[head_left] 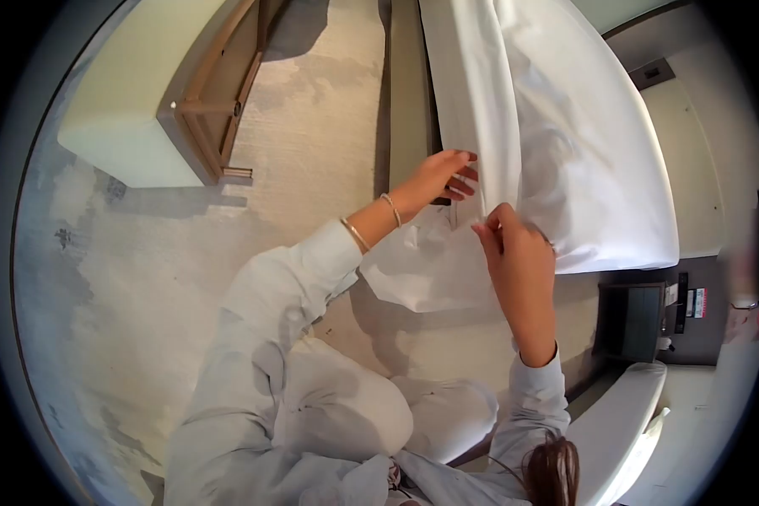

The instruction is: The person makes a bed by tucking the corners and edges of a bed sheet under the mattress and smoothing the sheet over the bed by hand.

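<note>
Where the white sheet (590, 110) covers a mattress at two o'clock, its long folded side edge runs almost along the twelve-to-six line, its near end at the right hand (519, 261). The sheet's long axis follows that same line, leaning slightly toward five, and a loose flap (426, 274) spreads below the hands toward seven.

The right hand, at three o'clock, has thumb and forefinger brought together in a pinch on the sheet's near edge, its other fingers curled. The left hand (438, 179), at one o'clock, reaches in from the seven o'clock side, fingers loosely bent and slightly apart beside the hanging fold; whether they grip any cloth, I cannot tell. Two bangles (355, 235) circle that wrist.

The bed base (408, 110) shows at twelve. A wood-framed seat (201, 105) lies tipped at ten on the carpet (312, 126); a dark cabinet (631, 320) stands past three.
</note>
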Demonstrator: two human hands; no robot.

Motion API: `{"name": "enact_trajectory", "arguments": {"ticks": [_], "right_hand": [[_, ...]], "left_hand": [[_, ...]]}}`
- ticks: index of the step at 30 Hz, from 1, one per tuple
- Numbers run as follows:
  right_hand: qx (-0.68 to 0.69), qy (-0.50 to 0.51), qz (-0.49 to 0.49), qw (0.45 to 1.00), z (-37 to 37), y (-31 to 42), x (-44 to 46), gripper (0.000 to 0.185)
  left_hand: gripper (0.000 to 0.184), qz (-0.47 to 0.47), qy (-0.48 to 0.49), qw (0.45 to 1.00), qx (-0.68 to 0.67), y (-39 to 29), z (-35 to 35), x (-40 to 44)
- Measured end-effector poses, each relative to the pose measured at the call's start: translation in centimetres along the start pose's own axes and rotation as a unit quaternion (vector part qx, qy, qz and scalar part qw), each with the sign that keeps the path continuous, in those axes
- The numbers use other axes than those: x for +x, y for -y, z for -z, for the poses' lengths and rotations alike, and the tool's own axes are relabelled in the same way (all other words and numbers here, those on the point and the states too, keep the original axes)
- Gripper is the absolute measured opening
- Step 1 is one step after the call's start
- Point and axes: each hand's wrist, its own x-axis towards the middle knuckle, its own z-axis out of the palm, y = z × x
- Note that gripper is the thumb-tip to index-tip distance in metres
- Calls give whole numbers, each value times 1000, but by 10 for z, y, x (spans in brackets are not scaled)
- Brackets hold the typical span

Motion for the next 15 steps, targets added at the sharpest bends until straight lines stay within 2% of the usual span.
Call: {"name": "enact_trajectory", "arguments": {"ticks": [1,2,3,5,7,10,13,15], "right_hand": [[157,5,-11,988,6,-4,0,18],[310,9,-23,950,14,-8,0,17],[401,-1,-73,913,26,-11,-3,15],[377,-79,-137,913,52,-20,-9,15],[317,-157,-184,917,62,-30,-11,17],[331,-158,-171,915,56,-34,-12,18],[358,-140,-173,907,48,-37,-10,19],[375,-129,-178,900,43,-40,-10,19]], "left_hand": [[36,22,15,993,-111,-2,-4,4],[41,8,69,988,-141,4,-7,10],[41,8,70,987,-147,8,-7,13],[49,51,75,979,-183,15,-12,19],[52,47,79,974,-206,19,-12,19],[54,36,63,975,-208,18,-15,12],[52,54,95,950,-293,0,-24,9],[48,16,175,946,-273,-16,-34,9]]}}
